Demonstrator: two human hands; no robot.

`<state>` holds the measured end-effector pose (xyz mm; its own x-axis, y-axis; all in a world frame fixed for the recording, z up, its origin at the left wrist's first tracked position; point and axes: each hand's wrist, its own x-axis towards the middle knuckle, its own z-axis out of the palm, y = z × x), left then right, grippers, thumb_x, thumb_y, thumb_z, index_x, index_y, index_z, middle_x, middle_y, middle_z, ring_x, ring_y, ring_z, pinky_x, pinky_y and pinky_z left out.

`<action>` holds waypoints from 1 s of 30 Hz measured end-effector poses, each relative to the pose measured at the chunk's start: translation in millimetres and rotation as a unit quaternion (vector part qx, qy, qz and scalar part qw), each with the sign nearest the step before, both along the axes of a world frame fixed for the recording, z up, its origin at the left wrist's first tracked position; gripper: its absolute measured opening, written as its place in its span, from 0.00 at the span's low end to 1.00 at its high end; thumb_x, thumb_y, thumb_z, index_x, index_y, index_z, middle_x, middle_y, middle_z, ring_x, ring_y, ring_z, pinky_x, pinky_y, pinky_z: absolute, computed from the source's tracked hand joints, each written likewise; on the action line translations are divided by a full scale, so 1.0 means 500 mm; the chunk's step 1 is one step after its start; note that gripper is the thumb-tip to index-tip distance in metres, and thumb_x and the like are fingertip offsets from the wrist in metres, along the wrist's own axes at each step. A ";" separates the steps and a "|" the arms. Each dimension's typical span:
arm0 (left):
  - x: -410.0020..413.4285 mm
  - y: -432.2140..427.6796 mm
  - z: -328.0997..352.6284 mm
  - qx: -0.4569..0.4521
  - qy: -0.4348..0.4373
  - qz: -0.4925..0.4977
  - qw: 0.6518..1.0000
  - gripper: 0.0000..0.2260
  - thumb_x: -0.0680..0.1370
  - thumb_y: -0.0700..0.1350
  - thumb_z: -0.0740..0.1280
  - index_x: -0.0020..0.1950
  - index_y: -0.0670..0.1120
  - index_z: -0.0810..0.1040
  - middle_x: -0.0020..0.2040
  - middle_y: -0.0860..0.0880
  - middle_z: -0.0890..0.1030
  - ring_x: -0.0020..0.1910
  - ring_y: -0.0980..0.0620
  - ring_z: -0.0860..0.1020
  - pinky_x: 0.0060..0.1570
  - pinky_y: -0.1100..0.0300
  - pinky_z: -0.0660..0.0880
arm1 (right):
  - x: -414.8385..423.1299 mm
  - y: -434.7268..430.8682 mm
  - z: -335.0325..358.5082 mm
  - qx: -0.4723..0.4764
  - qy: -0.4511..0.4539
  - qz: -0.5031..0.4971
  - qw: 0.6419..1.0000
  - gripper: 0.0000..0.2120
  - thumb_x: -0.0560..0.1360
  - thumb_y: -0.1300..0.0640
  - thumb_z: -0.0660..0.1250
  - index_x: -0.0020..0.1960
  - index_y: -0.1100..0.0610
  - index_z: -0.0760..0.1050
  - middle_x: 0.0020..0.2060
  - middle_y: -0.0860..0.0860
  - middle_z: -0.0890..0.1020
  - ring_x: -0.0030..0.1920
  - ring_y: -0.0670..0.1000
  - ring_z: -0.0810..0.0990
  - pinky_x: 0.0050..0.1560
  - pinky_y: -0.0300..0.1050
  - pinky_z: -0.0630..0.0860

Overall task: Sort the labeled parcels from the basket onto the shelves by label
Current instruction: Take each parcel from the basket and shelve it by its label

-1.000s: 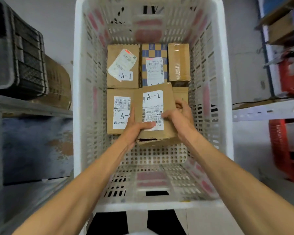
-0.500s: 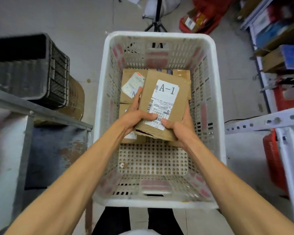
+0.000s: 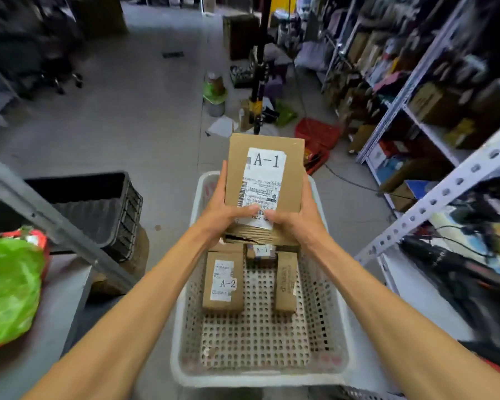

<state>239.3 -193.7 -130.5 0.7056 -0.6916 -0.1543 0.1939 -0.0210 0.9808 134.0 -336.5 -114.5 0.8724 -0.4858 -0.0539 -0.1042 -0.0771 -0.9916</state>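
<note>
Here both arms reach forward: the left hand [image 3: 223, 209] and right hand [image 3: 298, 217] clasp the A-1 parcel [image 3: 264, 183] by its near sides, thumbs across its label, above the white basket [image 3: 182, 327].

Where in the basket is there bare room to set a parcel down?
Bare: the basket floor between the A-2 parcel, the narrow brown parcel and the near rim. Crowded: the far end, beneath the held A-1 parcel.

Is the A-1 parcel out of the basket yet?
Out: left hand and right hand hold the A-1 parcel up, above the basket rim.
</note>
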 end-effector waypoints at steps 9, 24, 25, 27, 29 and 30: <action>-0.070 0.063 0.140 -0.005 -0.030 -0.072 0.997 0.54 0.69 0.32 0.74 0.78 0.56 0.39 0.66 0.51 0.77 0.60 0.55 0.78 0.61 0.55 0.74 | -0.122 0.099 0.128 -0.026 0.004 -0.066 0.997 0.55 0.68 0.71 0.73 0.78 0.43 0.41 0.68 0.50 0.73 0.65 0.49 0.75 0.66 0.56 0.72; -0.435 0.165 0.187 -0.068 -0.089 -0.206 0.972 0.43 0.68 0.33 0.75 0.76 0.53 0.57 0.64 0.48 0.78 0.61 0.49 0.78 0.56 0.57 0.78 | -0.530 0.250 0.175 -0.058 -0.010 -0.157 0.986 0.54 0.66 0.64 0.77 0.78 0.47 0.45 0.66 0.50 0.75 0.64 0.47 0.76 0.65 0.50 0.72; -0.468 0.175 0.185 -0.067 -0.087 -0.207 0.972 0.44 0.67 0.34 0.76 0.76 0.52 0.56 0.65 0.48 0.78 0.62 0.49 0.78 0.57 0.55 0.77 | -0.564 0.260 0.172 -0.062 -0.011 -0.160 0.985 0.55 0.67 0.64 0.78 0.79 0.46 0.43 0.67 0.49 0.74 0.64 0.46 0.75 0.64 0.47 0.72; -0.535 0.194 0.187 -0.062 -0.082 -0.214 0.971 0.47 0.67 0.36 0.77 0.77 0.51 0.53 0.65 0.49 0.78 0.62 0.51 0.78 0.60 0.53 0.76 | -0.634 0.280 0.165 -0.067 -0.005 -0.172 0.983 0.56 0.67 0.62 0.78 0.78 0.45 0.41 0.68 0.48 0.73 0.65 0.45 0.74 0.63 0.45 0.71; -0.602 0.209 0.184 -0.066 -0.080 -0.231 0.968 0.43 0.69 0.32 0.75 0.76 0.48 0.55 0.63 0.50 0.78 0.59 0.54 0.79 0.55 0.59 0.77 | -0.705 0.304 0.160 -0.054 0.003 -0.180 0.982 0.58 0.66 0.59 0.79 0.78 0.44 0.39 0.71 0.48 0.70 0.68 0.46 0.71 0.66 0.47 0.69; -0.636 0.216 0.186 -0.077 -0.080 -0.240 0.964 0.40 0.70 0.30 0.73 0.75 0.49 0.57 0.62 0.51 0.79 0.58 0.56 0.80 0.50 0.63 0.78 | -0.739 0.317 0.157 -0.052 0.003 -0.188 0.981 0.58 0.66 0.58 0.79 0.78 0.44 0.39 0.72 0.48 0.69 0.69 0.47 0.71 0.68 0.49 0.68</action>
